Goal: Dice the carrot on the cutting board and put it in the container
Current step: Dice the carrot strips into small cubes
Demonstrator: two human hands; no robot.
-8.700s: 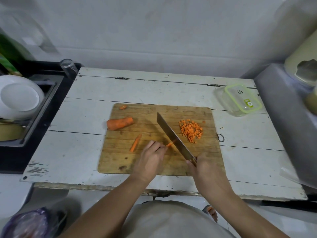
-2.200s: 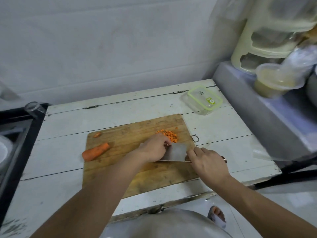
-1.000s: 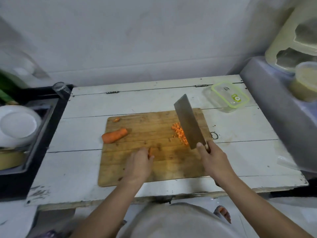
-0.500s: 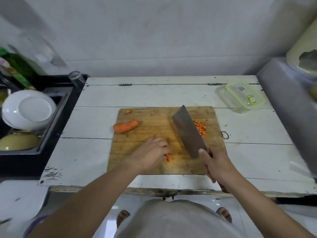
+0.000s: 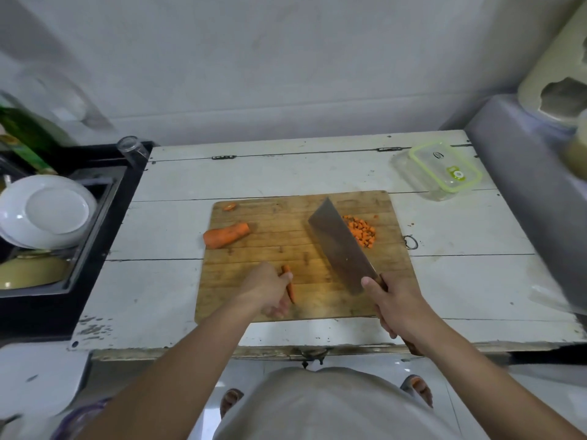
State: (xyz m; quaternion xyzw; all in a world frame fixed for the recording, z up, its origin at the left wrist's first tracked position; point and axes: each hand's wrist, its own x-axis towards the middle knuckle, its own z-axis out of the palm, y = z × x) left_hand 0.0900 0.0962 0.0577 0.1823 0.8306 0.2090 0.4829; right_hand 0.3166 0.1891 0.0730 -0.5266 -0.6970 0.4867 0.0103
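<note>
White plates point(image 5: 47, 214) (stacked) and a glass point(image 5: 131, 149) at left.

We see the left hand point(image 5: 268, 289) holding a carrot strip point(image 5: 289, 285) on the cutting board point(image 5: 254, 300) | right hand point(image 5: 392, 301) gripping the cleaver point(image 5: 340, 246), blade raised over the board | diced carrot point(image 5: 362, 231) beside blade | carrot chunk point(image 5: 226, 235) far left | lidded container point(image 5: 441, 169) on the white table point(image 5: 165, 281).
</note>
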